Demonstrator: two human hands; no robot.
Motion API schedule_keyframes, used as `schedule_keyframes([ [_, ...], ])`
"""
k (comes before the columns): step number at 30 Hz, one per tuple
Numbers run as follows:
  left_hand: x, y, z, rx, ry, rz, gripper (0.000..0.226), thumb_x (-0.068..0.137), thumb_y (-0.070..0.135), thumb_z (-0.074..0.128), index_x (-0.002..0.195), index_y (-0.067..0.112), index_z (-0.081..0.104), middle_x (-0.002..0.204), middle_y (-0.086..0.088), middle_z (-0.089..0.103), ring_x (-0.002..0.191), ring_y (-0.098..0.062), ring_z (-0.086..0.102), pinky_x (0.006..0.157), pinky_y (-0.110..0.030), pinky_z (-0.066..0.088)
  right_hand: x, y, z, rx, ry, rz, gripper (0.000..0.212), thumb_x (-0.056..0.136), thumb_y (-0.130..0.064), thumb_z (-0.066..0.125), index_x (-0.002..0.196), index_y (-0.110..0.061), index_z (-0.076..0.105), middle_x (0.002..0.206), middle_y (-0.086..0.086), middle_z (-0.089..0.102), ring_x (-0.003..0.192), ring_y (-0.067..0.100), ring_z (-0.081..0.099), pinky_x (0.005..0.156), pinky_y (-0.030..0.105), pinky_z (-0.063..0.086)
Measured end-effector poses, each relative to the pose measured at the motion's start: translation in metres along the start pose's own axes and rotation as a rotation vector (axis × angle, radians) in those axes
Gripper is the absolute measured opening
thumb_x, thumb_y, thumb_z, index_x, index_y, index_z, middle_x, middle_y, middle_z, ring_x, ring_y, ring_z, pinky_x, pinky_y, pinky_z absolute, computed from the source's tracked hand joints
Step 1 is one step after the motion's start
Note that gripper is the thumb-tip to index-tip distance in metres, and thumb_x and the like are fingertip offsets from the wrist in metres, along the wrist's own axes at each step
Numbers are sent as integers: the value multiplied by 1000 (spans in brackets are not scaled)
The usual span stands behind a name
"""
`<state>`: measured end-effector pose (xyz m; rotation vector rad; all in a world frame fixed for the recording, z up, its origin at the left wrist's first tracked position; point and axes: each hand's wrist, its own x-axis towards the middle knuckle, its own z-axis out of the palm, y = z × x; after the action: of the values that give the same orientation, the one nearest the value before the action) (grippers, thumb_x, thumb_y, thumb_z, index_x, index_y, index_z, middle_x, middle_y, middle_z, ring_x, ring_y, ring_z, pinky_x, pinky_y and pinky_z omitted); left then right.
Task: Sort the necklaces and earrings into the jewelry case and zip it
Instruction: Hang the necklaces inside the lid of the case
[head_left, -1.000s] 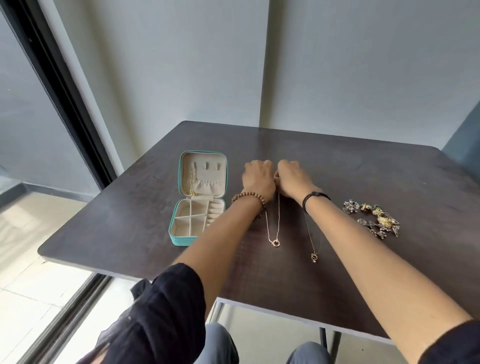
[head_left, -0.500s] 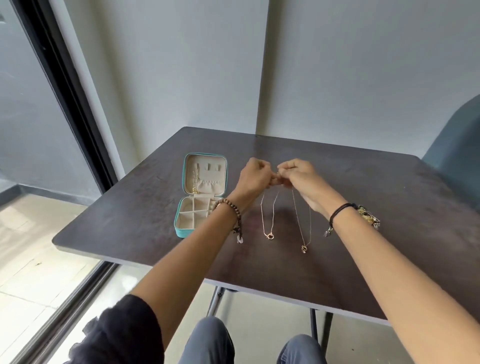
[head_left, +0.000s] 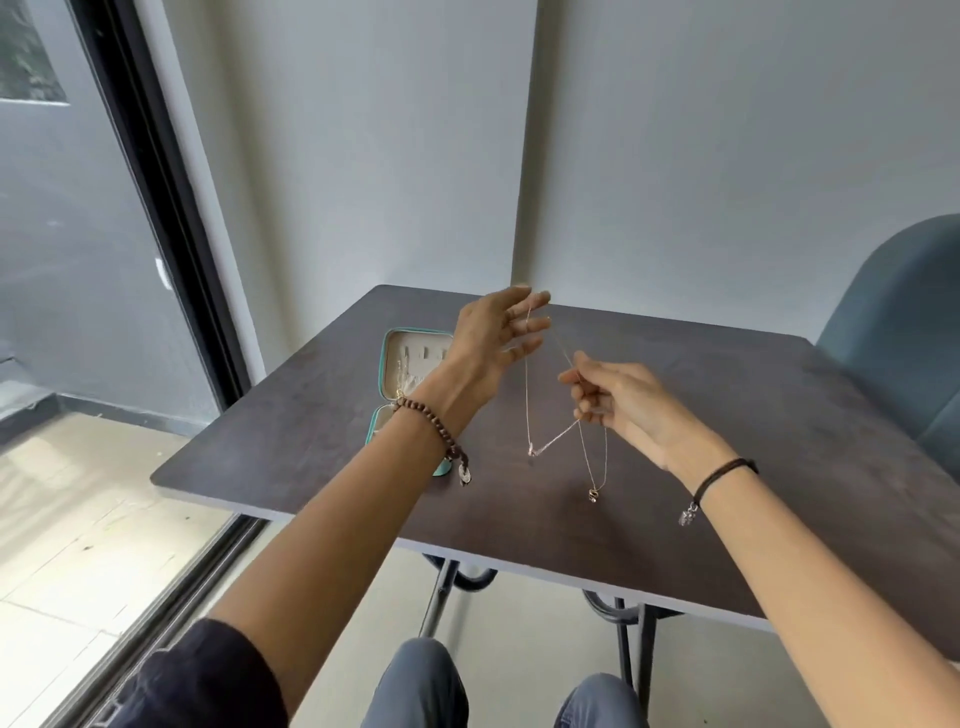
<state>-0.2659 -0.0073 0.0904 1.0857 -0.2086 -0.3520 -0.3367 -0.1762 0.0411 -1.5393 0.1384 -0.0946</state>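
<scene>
The dark counter (head_left: 727, 415) is seen across the middle of the frame, and the open teal jewelry case (head_left: 415, 345) is set on it at centre left, just behind the left wrist. The two necklaces (head_left: 528, 395) are held in the air above the counter at the centre of the frame. Their chains are draped over the straight, spread fingers of the left hand (head_left: 488, 343), whose grip is apart, while the grip of the right hand (head_left: 623, 405) is pinched together on the strands lower and to the right. It is judged that the chains may be tangled, since strands appear to be crossed between the hands; if they are pulled apart, a knot could be tightened or a fine link strained. A chain could also be let slip off the unclenched left fingers and dropped onto the counter, or be caught on the beaded bracelet (head_left: 431, 421) at the left wrist. Much of the case is hidden by the left forearm, so its compartments cannot be checked. No earrings can be made out. It cannot be told which strand belongs to the lower pendant (head_left: 592, 493), and no clasp can be found.
</scene>
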Motion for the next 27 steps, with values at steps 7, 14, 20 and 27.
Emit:
schedule_keyframes([
  [7, -7, 9, 4, -140, 58, 163, 33, 97, 1, 56, 130, 2, 56, 123, -13, 67, 102, -28, 73, 97, -41, 57, -20, 0, -12, -127, -29, -32, 21, 91, -18, 71, 104, -2, 73, 90, 7, 72, 89, 18, 67, 92, 34, 51],
  [14, -8, 9, -4, -272, 99, 183, 37, 98, 2, 56, 134, 11, 50, 118, -7, 63, 109, -29, 70, 93, -44, 58, -28, -18, -17, 63, -7, -81, 17, 90, -12, 67, 102, -2, 71, 82, 4, 70, 77, 17, 65, 85, 27, 53],
  [20, -17, -2, -1, -152, 67, -14, 22, 95, -6, 57, 116, -8, 63, 85, -13, 65, 76, -20, 66, 81, -29, 61, -26, -32, -14, 22, 25, -119, 18, 91, -14, 69, 100, 1, 73, 77, 5, 65, 66, 13, 61, 86, 35, 58],
  [27, -29, -12, 10, 178, -157, -70, 26, 105, 22, 48, 109, 4, 66, 90, -8, 72, 83, -20, 72, 90, -34, 57, -33, -57, 1, -439, -80, -249, 19, 93, -23, 70, 101, -7, 76, 73, 2, 67, 61, 14, 57, 67, 25, 54],
])
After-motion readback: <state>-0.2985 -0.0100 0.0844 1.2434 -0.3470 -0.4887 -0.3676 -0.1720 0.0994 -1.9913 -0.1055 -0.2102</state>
